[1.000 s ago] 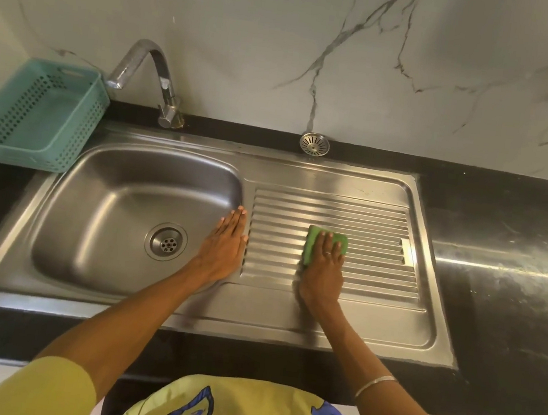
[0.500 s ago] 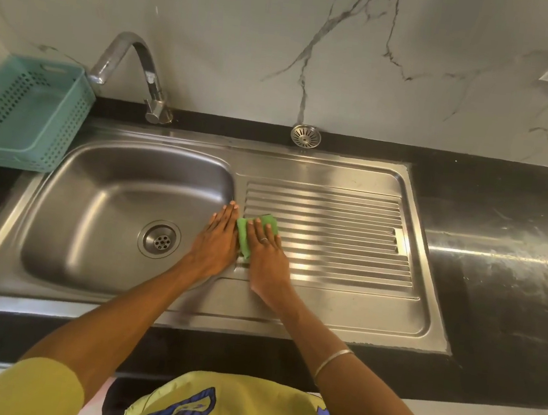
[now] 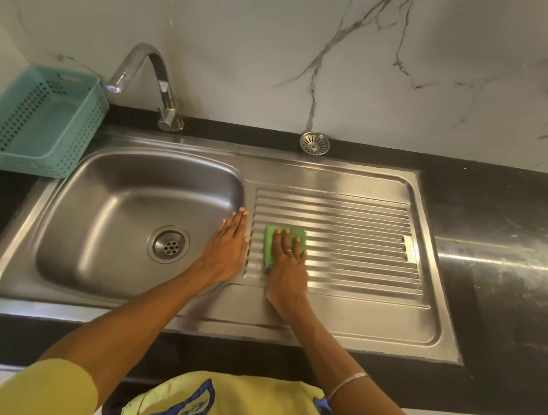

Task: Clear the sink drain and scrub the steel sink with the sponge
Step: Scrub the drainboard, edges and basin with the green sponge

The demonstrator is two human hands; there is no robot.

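At 9 o'clock the teal basket (image 3: 31, 122) stands on the counter, with the drain (image 3: 168, 245) in the sink (image 3: 112, 194) basin just right of it. My left hand (image 3: 228, 248) lies flat, fingers straight, on the basin's right rim. At 3 o'clock from it, my right hand (image 3: 288, 266) presses the green sponge (image 3: 270, 241) onto the ribbed drainboard (image 3: 357, 248) with extended fingers.

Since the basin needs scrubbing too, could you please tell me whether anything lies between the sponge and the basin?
Only the left hand, resting flat on the steel between the sponge and the basin. Nothing else visible does.
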